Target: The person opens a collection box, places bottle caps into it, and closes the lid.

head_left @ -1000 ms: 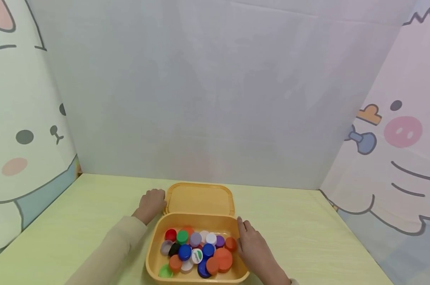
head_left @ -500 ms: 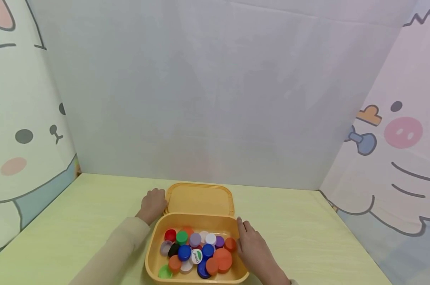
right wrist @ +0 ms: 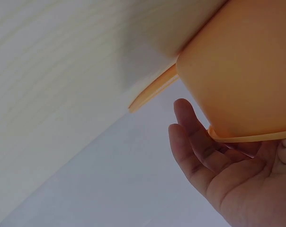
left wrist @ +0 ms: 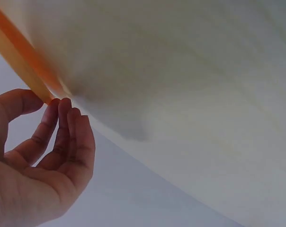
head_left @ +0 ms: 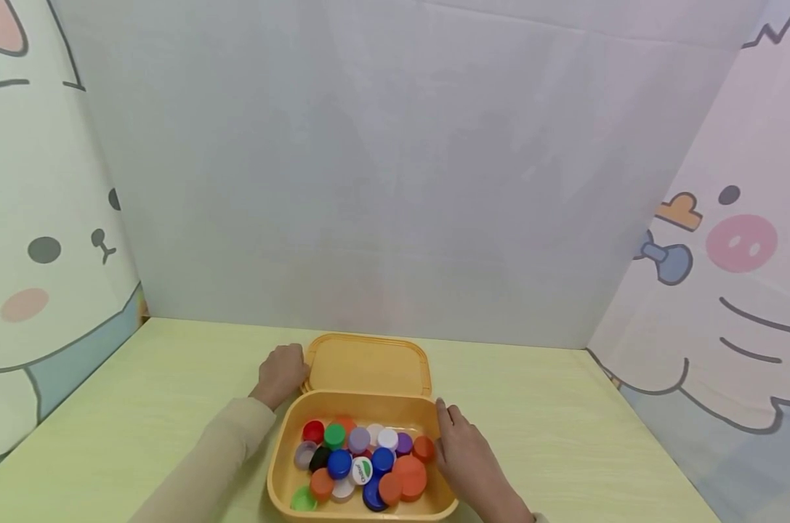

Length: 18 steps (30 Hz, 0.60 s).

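A yellow-orange plastic box [head_left: 282, 465] holds several bottle caps [head_left: 362, 465] in red, orange, blue, green, white, purple and black. Directly behind it lies the matching lid [head_left: 368, 363]. My left hand [head_left: 281, 374] is at the lid's left edge; in the left wrist view, thumb and fingertips pinch the edge of an orange lid [left wrist: 24, 54]. My right hand [head_left: 466, 457] holds the box at its back right corner, fingers lying over the rim. From the right wrist view, the fingers [right wrist: 183, 151] bend past the corner; the thumb is mostly hidden.
The box and lid stand on a pale yellow-green wood-grain table [head_left: 551, 428]. A light grey curtain [head_left: 381, 181] rises along the back edge. Cartoon-printed cloths [head_left: 735, 305] flank both sides. Table surface extends left and right of the box.
The left hand has shifted very slightly to the right at the lid's edge. Right hand, box and caps look unmoved.
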Available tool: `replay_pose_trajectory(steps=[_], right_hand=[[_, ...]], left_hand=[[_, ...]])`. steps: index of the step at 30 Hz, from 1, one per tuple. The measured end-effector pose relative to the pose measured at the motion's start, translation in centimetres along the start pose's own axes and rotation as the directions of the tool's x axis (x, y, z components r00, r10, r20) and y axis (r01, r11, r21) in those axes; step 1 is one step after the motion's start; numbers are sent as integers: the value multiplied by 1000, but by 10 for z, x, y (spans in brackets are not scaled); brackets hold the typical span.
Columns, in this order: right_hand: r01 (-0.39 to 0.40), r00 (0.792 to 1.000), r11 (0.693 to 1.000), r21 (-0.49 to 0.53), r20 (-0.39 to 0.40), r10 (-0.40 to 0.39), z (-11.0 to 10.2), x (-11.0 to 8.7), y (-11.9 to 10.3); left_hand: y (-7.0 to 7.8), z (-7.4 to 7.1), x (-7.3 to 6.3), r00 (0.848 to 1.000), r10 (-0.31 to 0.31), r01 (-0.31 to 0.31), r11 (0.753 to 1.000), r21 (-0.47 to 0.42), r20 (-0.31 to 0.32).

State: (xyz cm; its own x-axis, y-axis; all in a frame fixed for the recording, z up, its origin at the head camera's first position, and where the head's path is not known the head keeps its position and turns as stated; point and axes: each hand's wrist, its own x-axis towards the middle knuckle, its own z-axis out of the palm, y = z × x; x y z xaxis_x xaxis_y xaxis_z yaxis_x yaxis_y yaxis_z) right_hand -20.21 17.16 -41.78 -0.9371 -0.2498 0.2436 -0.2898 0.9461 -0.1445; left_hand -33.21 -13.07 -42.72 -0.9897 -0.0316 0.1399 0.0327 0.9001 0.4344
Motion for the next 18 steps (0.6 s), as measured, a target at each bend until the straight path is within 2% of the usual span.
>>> replay_pose_trajectory(steps=[8,18], right_hand=[[-10,1000,1000,-1,10,10,-1,0,-1],[11,1000,1000,-7,-11,-11,0,-1,0]], left_hand=[[4,-5,1,999,-31,31,999,-33,22],[5,-16,3,996,-37,49,985,-163,76]])
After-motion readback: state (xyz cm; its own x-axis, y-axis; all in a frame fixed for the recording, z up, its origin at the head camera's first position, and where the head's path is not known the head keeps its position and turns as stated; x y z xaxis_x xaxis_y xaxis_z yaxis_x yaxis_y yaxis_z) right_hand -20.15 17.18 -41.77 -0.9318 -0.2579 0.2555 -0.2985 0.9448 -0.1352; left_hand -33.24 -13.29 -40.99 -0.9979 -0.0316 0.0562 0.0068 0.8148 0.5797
